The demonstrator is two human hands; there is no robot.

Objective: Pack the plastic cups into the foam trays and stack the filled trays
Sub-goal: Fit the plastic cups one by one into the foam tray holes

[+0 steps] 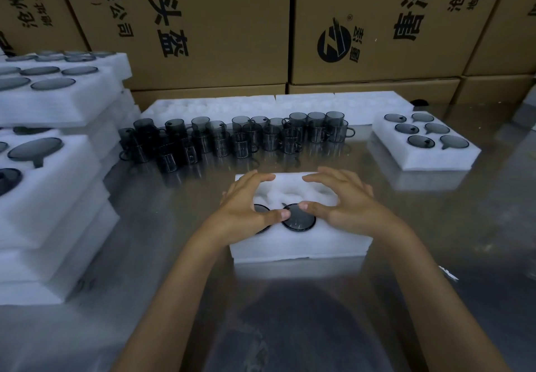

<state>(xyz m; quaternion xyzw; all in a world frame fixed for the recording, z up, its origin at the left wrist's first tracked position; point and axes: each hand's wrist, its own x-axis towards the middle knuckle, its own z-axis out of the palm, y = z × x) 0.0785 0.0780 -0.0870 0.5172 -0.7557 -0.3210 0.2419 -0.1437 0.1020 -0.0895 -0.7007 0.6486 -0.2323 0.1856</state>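
Note:
A white foam tray (298, 244) lies on the table right in front of me. Two dark smoked plastic cups sit in its near sockets: one (298, 219) in the near middle, one (261, 209) half hidden under my left hand. The far sockets look bare. My left hand (249, 200) rests over the tray's left side, thumb on the rim of the middle cup, fingers spread flat. My right hand (345, 197) lies over the right side, thumb touching the same cup. Several loose cups (232, 139) stand in rows beyond the tray.
Stacks of filled foam trays (49, 186) rise at the left. One filled tray (426, 142) lies at the right. Bare foam trays (275, 105) line the back, in front of a wall of cardboard boxes (362, 29). The table (435, 241) is shiny metal.

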